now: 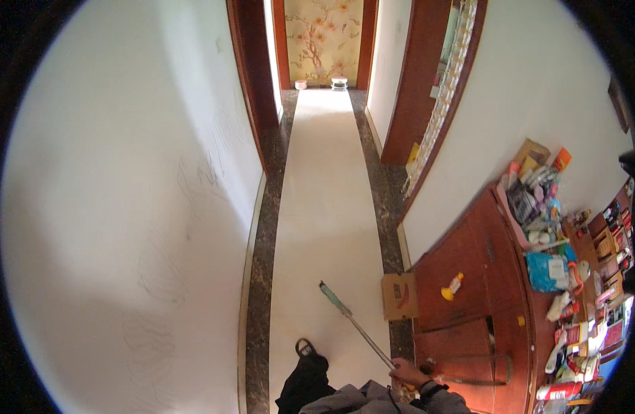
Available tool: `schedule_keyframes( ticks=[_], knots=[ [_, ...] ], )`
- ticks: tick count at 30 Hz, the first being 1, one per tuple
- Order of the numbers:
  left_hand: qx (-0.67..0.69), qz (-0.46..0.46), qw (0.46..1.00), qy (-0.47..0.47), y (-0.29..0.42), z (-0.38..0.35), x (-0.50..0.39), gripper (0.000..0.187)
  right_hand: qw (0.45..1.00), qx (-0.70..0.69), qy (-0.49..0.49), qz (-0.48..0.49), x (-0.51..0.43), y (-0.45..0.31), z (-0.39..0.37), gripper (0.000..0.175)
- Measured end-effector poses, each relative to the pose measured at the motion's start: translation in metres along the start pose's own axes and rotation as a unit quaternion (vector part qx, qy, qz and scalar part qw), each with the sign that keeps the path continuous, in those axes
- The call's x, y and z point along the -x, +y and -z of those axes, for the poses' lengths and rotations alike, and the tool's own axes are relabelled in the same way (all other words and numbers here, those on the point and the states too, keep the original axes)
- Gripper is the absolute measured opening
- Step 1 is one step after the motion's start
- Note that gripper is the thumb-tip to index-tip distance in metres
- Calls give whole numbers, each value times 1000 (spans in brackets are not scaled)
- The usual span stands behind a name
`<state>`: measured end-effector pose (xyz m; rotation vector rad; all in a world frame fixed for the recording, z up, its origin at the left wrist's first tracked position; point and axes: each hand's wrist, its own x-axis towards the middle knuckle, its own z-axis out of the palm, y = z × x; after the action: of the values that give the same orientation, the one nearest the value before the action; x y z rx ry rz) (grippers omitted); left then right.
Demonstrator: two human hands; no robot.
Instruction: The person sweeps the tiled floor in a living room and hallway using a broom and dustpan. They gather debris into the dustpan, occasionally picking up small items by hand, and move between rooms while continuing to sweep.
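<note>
My right hand (pixel 408 373) is closed around the metal shaft of a long-handled tool (pixel 372 342), at the front of my body. The shaft slants away to the left over the pale floor and ends in a narrow green head (pixel 335 300); whether this is a flat mop cannot be told. A dark wristband and a grey sleeve show behind the hand. My left hand is out of view. One foot in a black sandal (pixel 305 348) stands on the floor left of the tool.
A pale tiled corridor (pixel 328 207) with dark borders runs ahead to a floral panel (pixel 322 41). Two small stools (pixel 339 84) stand there. On my right are a cardboard box (pixel 399 296) and a reddish wooden cabinet (pixel 467 290) loaded with clutter. A beaded curtain (pixel 441 103) hangs in a doorway.
</note>
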<state>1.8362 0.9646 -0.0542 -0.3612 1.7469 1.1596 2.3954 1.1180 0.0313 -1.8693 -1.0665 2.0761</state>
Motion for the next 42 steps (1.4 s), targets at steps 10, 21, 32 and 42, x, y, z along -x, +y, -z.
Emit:
schedule_keyframes(
  ticks=[10, 21, 32, 42],
  knots=[
    [3, -126, 955, -269, 203, -212, -106, 17, 991, -76, 105, -25, -72, -136, 61, 55],
    [-72, -61, 988, -125, 270, -476, -97, 30, 997, -16, 66, -32, -233, -315, 245, 33],
    [-104, 9, 995, 0, 310, -657, -135, 22, 997, 3, 68, -35, -384, -464, 359, 45],
    [2, -76, 980, -186, 511, -912, -201, 22, 991, -26, 85, -99, -436, -594, 438, 24]
  ],
)
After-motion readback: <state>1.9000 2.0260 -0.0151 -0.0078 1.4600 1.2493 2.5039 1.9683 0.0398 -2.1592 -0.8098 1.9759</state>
